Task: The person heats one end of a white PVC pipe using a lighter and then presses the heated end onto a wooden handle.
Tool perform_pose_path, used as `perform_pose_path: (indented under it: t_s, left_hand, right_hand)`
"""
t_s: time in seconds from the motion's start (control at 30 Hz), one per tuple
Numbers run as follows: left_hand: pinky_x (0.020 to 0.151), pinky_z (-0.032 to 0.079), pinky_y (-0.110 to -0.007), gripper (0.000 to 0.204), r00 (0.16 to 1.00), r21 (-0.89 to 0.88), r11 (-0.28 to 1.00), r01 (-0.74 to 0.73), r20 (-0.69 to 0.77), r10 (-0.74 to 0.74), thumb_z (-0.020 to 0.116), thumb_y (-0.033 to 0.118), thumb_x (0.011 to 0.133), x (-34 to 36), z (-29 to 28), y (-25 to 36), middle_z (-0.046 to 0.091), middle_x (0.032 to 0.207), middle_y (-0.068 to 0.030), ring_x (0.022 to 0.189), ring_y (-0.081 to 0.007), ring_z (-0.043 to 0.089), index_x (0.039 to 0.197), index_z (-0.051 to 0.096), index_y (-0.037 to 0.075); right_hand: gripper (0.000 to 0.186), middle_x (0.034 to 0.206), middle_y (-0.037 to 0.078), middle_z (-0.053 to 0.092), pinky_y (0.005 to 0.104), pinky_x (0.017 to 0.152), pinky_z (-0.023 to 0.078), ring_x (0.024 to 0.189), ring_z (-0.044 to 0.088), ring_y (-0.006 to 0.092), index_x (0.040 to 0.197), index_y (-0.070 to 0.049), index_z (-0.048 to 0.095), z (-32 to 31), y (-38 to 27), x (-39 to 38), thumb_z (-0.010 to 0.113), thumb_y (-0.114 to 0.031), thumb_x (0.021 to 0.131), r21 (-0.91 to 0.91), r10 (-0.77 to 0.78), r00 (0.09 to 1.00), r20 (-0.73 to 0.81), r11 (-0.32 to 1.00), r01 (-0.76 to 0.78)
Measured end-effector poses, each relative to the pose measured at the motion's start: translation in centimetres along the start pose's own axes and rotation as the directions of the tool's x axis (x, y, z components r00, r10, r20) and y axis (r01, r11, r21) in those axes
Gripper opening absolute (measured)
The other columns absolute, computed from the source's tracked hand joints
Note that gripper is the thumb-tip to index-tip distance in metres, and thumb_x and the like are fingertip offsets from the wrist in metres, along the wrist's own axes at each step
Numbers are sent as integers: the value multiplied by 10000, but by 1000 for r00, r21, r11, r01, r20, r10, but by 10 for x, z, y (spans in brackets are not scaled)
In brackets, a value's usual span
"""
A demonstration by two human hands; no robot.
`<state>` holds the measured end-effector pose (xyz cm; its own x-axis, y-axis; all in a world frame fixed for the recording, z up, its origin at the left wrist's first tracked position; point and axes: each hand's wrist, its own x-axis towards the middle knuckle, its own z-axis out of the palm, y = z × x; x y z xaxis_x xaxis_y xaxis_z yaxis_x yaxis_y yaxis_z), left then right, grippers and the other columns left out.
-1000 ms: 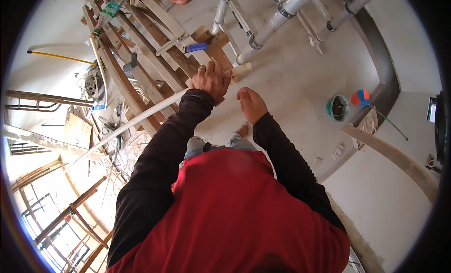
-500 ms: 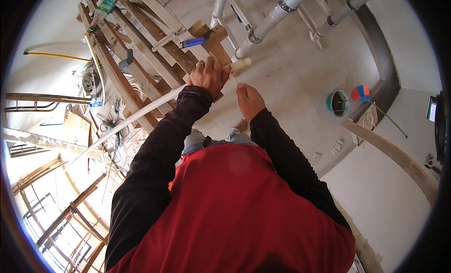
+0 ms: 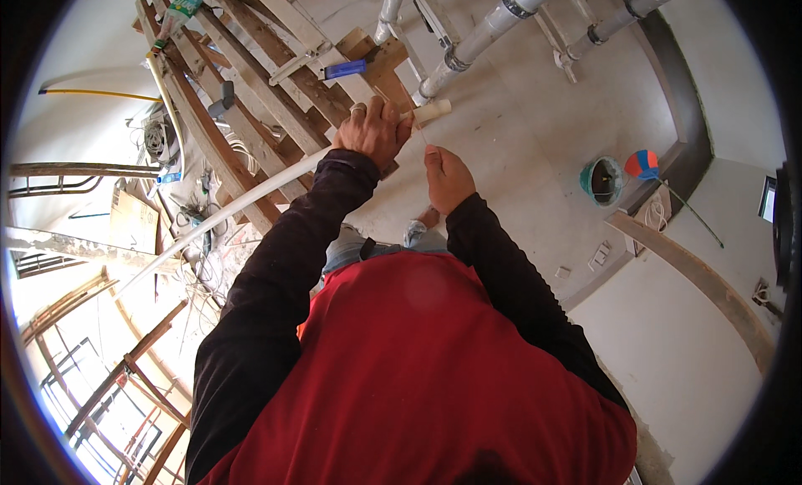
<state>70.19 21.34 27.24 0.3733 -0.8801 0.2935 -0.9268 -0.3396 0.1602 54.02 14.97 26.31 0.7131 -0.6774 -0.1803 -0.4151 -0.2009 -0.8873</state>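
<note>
A long white pipe (image 3: 251, 199) runs from the lower left up past my left forearm, its thicker end fitting (image 3: 431, 111) showing beyond my fingers. My left hand (image 3: 373, 136) is closed around it near that end. Just right of and below it, my right hand (image 3: 449, 179) is closed, thumb up, pinching a thin pale string (image 3: 422, 137). That string stretches from the pipe beside my left fingers to my right thumb. How it meets the pipe is hidden behind my left hand.
Stacked timber boards (image 3: 242, 76) lie at the upper left, with a blue tool (image 3: 344, 71) and a green-labelled bottle (image 3: 185, 2) on them. Grey scaffold tubes (image 3: 493, 30) cross the top. A teal bucket (image 3: 601, 182) stands right; cables (image 3: 196, 222) tangle at left.
My right hand has shifted very slightly to the right, with the string still stretched from it to the pipe. My left hand keeps its hold, and the pipe's end has edged right a little.
</note>
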Motion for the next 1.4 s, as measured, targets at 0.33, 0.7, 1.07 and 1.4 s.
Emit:
perform_pose_path:
  t_s: [0.33, 0.7, 1.07, 1.4]
  left_hand:
    - [570, 557, -435, 342, 1000, -5, 1000, -4, -2, 4, 597, 404, 901, 0, -1, 0, 566, 846, -112, 720, -332, 634, 841, 561, 69]
    - [657, 543, -438, 284, 996, -52, 998, 31, 90, -27, 595, 324, 902, 1, -6, 2, 565, 881, -132, 787, -344, 629, 868, 554, 44]
    - [671, 542, -451, 283, 992, -51, 998, 47, 122, -40, 595, 326, 906, 2, -8, 3, 587, 881, -133, 799, -350, 631, 868, 543, 50]
    - [674, 545, -430, 290, 990, -21, 999, 29, 137, -26, 568, 341, 926, 2, -6, 1, 600, 894, -123, 801, -345, 629, 876, 547, 56]
  right_hand:
    - [446, 674, 206, 522, 455, 639, 407, 661, 501, 406, 804, 19, 509, 1, -4, 6, 363, -342, 1022, -22, -44, 998, -35, 999, 44]
    - [473, 688, 208, 532, 461, 653, 411, 681, 528, 402, 781, 20, 525, 8, -11, 29, 352, -349, 1020, -49, 10, 999, -48, 999, -12]
    - [479, 892, 276, 618, 538, 796, 430, 915, 562, 479, 849, 10, 583, 6, -15, 32, 328, -358, 1022, -71, 65, 997, 29, 996, -62]
    - [486, 860, 293, 615, 533, 772, 442, 887, 572, 483, 826, 20, 595, 5, -14, 40, 339, -349, 1011, -115, -3, 1000, 16, 993, 5]
